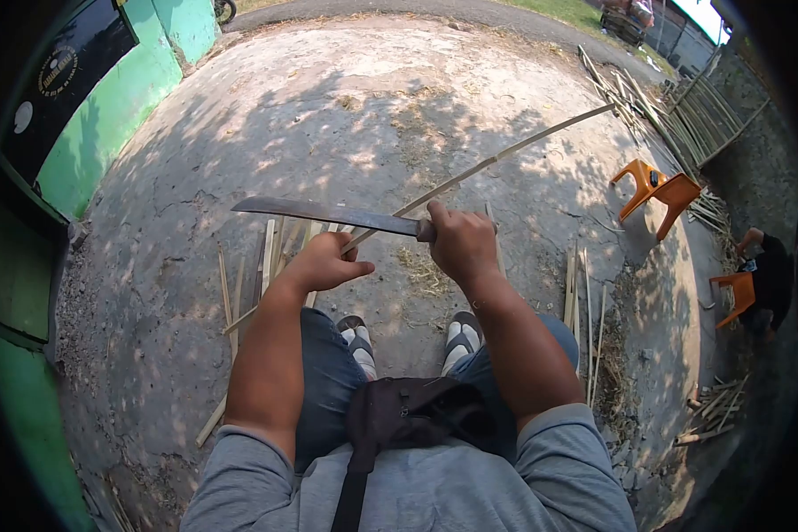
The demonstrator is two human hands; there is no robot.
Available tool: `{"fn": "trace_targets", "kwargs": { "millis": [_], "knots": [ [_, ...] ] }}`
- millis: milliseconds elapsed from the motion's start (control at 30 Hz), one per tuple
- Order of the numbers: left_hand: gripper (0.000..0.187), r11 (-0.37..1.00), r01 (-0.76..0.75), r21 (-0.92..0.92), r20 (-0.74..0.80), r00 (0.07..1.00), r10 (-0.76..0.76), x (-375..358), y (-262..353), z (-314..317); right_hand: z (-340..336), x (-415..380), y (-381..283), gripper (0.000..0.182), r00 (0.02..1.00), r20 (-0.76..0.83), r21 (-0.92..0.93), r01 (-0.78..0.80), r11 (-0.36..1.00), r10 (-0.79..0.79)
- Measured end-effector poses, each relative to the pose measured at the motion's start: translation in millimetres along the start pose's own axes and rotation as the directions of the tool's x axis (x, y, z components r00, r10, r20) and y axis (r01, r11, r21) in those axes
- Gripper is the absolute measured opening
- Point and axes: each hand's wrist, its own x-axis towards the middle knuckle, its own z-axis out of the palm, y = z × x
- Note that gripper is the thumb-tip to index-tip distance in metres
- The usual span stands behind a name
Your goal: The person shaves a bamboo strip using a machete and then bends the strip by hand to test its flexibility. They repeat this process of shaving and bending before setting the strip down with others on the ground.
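Note:
In my right hand (464, 241) is the handle of a machete, my fingers wrapped round it. Its long blade (328, 212) points left, tip outward, and crosses over a bamboo strip (470, 170). My left hand (326, 262) is closed round that strip just below the blade, thumb pointing right. From there the strip slants up and away to the right, with a node partway along, and its lower end comes out beyond my left wrist. Under and around my left hand, more bamboo strips (269, 251) lie on the ground.
Cut strips (570, 306) lie right of my knee, shavings (424, 275) between my feet. Two orange chairs (656, 191) stand at the right, a person (765, 284) beside the nearer one. Bamboo poles (634, 102) are piled at the far right. A green wall (120, 115) bounds the left.

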Motion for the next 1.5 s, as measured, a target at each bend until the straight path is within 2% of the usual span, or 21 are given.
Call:
{"fn": "trace_targets", "kwargs": {
  "millis": [133,233,333,467,533,667,767,867,967,1067,1167,1267,1367,1500],
  "knots": [
    [0.04,0.997,0.04,-0.06,-0.018,0.999,-0.041,2,2,-4,1,2,20,0.016,0.999,-0.038,-0.042,-0.039,0.998,0.038],
    [0.038,0.999,0.037,0.024,-0.001,0.999,-0.037,0,11,-6,0,1,29,0.018,0.999,-0.02,-0.056,-0.031,0.998,0.03],
    [0.038,0.998,-0.036,0.06,-0.084,0.996,0.041,-2,6,0,-5,-1,29,0.02,1.0,-0.021,-0.025,-0.016,1.0,0.015],
    [0.05,0.985,-0.01,0.174,-0.241,0.969,0.052,-2,5,3,-3,3,27,0.017,0.998,-0.053,-0.02,-0.035,0.999,0.034],
    [0.056,0.964,0.023,0.265,-0.319,0.945,0.065,1,2,6,-1,5,28,0.021,0.99,-0.139,-0.022,-0.043,0.999,0.04],
    [0.057,0.975,0.029,0.222,-0.283,0.958,0.036,-4,15,2,-3,5,20,0.027,0.975,-0.208,-0.002,-0.074,0.997,0.072],
    [0.054,0.97,0.016,0.242,-0.243,0.969,0.044,-5,16,0,-2,-1,11,0.028,0.993,-0.086,0.131,-0.068,0.989,0.08],
    [0.052,0.965,0.004,0.262,-0.206,0.977,0.052,-5,12,3,0,-5,1,0.025,0.996,0.029,0.114,-0.084,0.99,0.081],
    [0.051,0.963,0.026,0.27,-0.138,0.99,0.012,-5,13,5,-3,-4,-2,0.02,0.998,0.064,0.041,-0.021,0.999,0.018],
    [0.051,0.968,0.014,0.251,-0.103,0.995,0.013,-4,4,7,0,2,16,0.016,0.999,-0.031,-0.09,0.033,0.995,-0.036],
    [0.05,0.977,-0.016,0.211,-0.104,0.994,0.038,-11,-2,6,-6,6,57,0.014,0.983,0.007,-0.024,-0.184,0.983,0.184],
    [0.051,0.976,0.006,0.219,-0.114,0.993,0.019,-8,1,7,-13,4,56,0.015,0.934,0.095,-0.006,-0.345,0.938,0.344],
    [0.051,0.974,0.026,0.223,-0.132,0.991,0.004,-5,5,9,-15,4,37,0.017,0.929,0.138,-0.024,-0.342,0.939,0.342],
    [0.051,0.982,-0.002,0.19,-0.169,0.985,0.035,-3,4,18,-7,-2,9,0.016,0.975,0.194,-0.015,-0.106,0.994,0.107]
  ]
}}
